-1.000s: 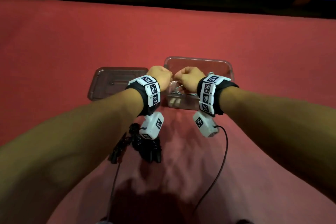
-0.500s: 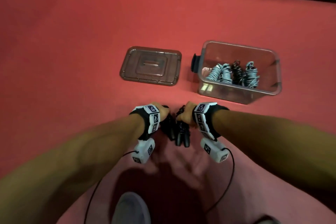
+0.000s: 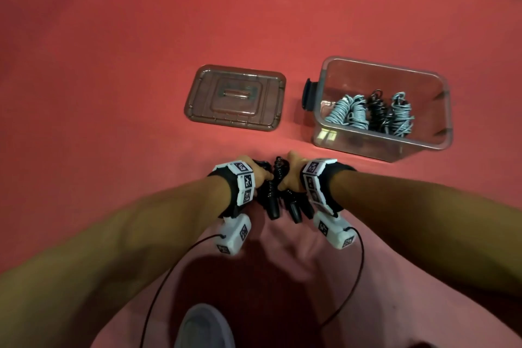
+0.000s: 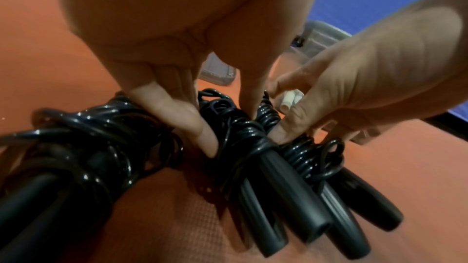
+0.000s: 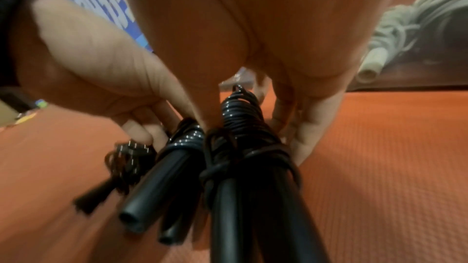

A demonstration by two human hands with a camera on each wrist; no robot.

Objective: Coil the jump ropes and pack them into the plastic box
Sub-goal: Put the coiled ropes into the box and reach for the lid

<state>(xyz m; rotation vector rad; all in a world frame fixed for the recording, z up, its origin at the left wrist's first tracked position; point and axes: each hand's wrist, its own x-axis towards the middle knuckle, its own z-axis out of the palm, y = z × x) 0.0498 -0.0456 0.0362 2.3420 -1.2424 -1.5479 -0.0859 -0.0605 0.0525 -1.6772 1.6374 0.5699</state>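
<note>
Both hands are down low-centre of the head view, right on the black jump ropes [image 3: 278,192], which are coiled into bundles w/ handles sticking toward the bottom of the frame, lying on the red mat [image 3: 113,65]. Left hand [image 3: 261,174] has fingers curled down into one black bundle; in the left wrist view the fingertips [image 4: 202,139] dig btwn the wound cord loops, so it's gripping that bundle. Right hand [image 3: 292,172] is doing the same on the bundle next to it: right wrist view shows thumb one side, fingers [image 5: 301,143] the other, clamped around the cord-wrapped part above the handles. A third black bundle [image 4: 76,167] sits at the left of the left wrist view, can't tell if anything's holding it.

Plastic box [image 3: 381,144] is mid-right of the head view, open, w/ three coiled ropes inside already: pale grey ropes [image 3: 346,111] either side of a black one [image 3: 377,110]. Its lid [image 3: 236,97] lies flat on the mat just left of the box, not touching it.

Bottom centre there's a grey shoe [image 3: 204,328].
</note>
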